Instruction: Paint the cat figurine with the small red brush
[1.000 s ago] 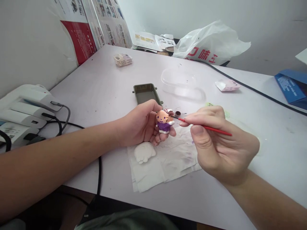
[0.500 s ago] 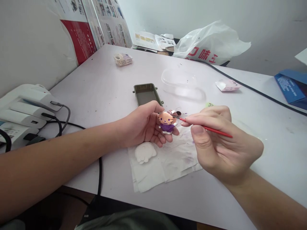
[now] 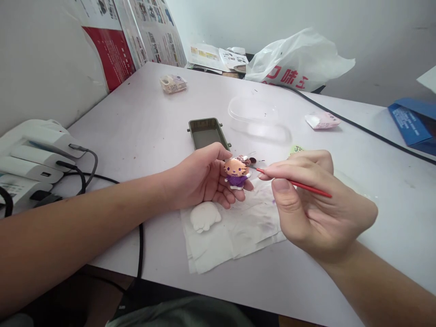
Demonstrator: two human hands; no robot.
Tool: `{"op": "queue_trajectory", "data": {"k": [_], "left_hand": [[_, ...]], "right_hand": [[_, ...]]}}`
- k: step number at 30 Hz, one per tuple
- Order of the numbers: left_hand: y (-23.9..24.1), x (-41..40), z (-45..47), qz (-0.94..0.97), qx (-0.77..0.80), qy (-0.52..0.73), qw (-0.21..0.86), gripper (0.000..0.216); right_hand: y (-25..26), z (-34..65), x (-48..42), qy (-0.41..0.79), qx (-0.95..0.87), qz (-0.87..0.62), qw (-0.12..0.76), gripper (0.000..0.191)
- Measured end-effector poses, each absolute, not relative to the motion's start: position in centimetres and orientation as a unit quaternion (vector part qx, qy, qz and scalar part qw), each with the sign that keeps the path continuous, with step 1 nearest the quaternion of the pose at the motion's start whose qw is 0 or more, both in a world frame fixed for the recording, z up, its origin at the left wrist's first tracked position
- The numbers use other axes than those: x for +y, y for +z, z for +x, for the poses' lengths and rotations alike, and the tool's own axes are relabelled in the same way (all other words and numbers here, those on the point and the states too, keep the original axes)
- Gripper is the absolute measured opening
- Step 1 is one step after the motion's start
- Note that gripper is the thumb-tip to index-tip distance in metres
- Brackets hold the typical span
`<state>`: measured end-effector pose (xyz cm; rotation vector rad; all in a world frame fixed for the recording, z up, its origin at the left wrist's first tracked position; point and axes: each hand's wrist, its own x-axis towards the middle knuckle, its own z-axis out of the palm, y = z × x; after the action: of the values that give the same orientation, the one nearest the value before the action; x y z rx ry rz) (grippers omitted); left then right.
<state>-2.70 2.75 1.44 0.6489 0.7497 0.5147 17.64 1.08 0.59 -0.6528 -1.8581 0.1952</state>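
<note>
Small brush [image 3: 299, 184], small figure [image 3: 235, 172]: let the tip do the work

The figure sits in my left hand [image 3: 214, 177], held up above the tissue [image 3: 218, 250], face towards me. My thumb is by the top of its head and the other fingers curl loosely under and behind it; how firmly they press at the back, I can't tell. My right hand [image 3: 313, 204] pinches the red handle between thumb and forefinger, well forward, which should give me good control.

The tip is at the right edge of the head, by the dark red-brown patch — whether the bristles touch, I can't make out. Orange lies right beside that dark colour, so a stray stroke would likely show. I'd want short, light dabs, working away from the face rather than towards it. Better to roll the figure with my left fingers than to bend my right wrist, and a little finger braced against the other hand should calm any shake.

The dark pot [image 3: 252, 161] is just beyond the figure, a short reach for paint. I'd take little each time and wipe any excess on the tissue — clear of the white piece [image 3: 205, 217] lying there. My thumb had best avoid the dark patch, in case it's wet.
</note>
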Motion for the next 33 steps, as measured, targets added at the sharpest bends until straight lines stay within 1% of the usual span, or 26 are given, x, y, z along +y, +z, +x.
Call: {"op": "queue_trajectory", "data": {"k": [5, 11, 16, 21, 28, 33], "left_hand": [[1.55, 2.84, -2.64, 0.306, 0.361, 0.246, 0.846, 0.041], [1.61, 2.75, -2.78, 0.297, 0.354, 0.256, 0.849, 0.037], [1.54, 2.88, -2.96, 0.299, 0.345, 0.250, 0.854, 0.034], [1.54, 3.14, -3.01, 0.294, 0.336, 0.239, 0.862, 0.029], [1.57, 3.20, -3.03, 0.305, 0.332, 0.238, 0.860, 0.025], [1.53, 3.25, -3.03, 0.312, 0.332, 0.235, 0.859, 0.030]], "right_hand": [[0.54, 17.68, 1.19, 0.081, -0.781, -0.278, 0.553, 0.033], [0.42, 17.64, 1.18, 0.110, -0.776, -0.282, 0.554, 0.036], [0.49, 17.44, 1.15, 0.166, -0.752, -0.279, 0.574, 0.032], [0.43, 17.33, 1.38, 0.204, -0.743, -0.274, 0.575, 0.028], [0.18, 17.21, 1.45, 0.329, -0.693, -0.274, 0.580, 0.022], [0.22, 16.93, 1.25, 0.342, -0.692, -0.276, 0.572, 0.022]]}}
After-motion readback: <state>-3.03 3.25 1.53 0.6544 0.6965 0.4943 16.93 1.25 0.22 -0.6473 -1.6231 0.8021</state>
